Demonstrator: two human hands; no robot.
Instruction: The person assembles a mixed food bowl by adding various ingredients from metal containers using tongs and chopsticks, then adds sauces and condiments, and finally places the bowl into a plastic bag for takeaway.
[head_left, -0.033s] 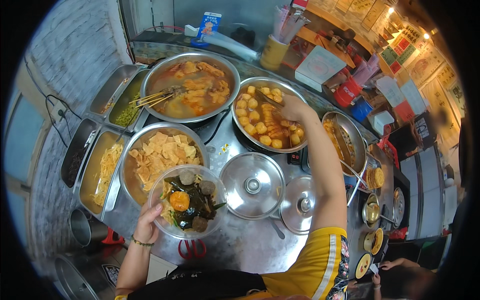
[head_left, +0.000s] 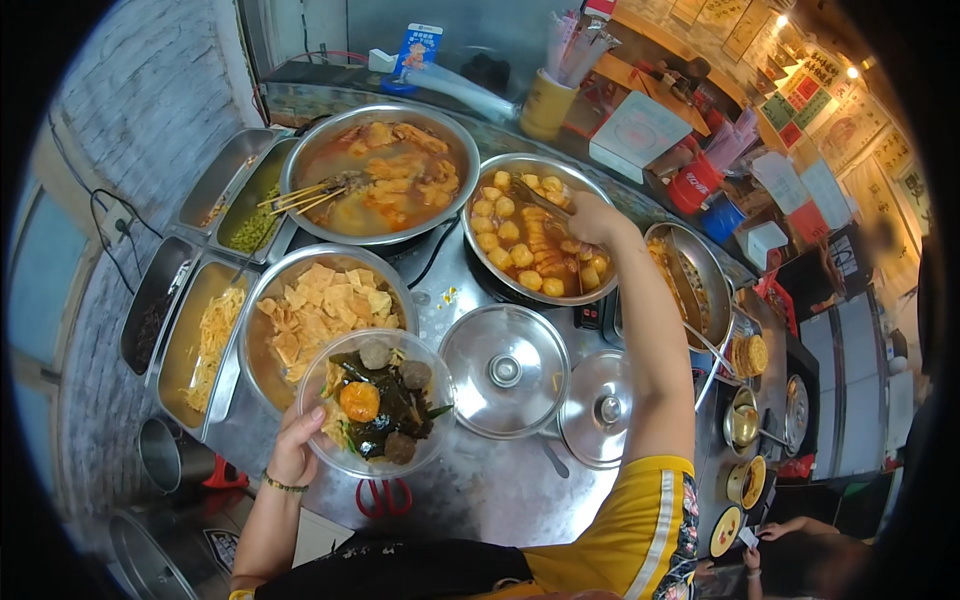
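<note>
My left hand (head_left: 292,445) is closed on the rim of a clear plastic bowl (head_left: 436,440). In it lie dark leafy pieces (head_left: 375,432), an orange ball (head_left: 358,402) and several grey-brown balls (head_left: 414,375). My right hand (head_left: 597,220) reaches over the right edge of a round metal pot (head_left: 530,159), fingers bent and closed. A dark narrow strip (head_left: 540,198) runs from near those fingers into the broth; I cannot make out what it is. Yellow balls (head_left: 522,256) and a ridged orange-brown piece (head_left: 541,232) sit in the pot.
A metal bowl (head_left: 412,303) of flat crisp pieces stands behind the plastic bowl. Beyond it, skewers (head_left: 300,199) lean in a broth pot. Two metal lids (head_left: 505,372) lie in the middle. A divided pot (head_left: 715,262) is to the right. Another person's hands (head_left: 780,527) show lower right.
</note>
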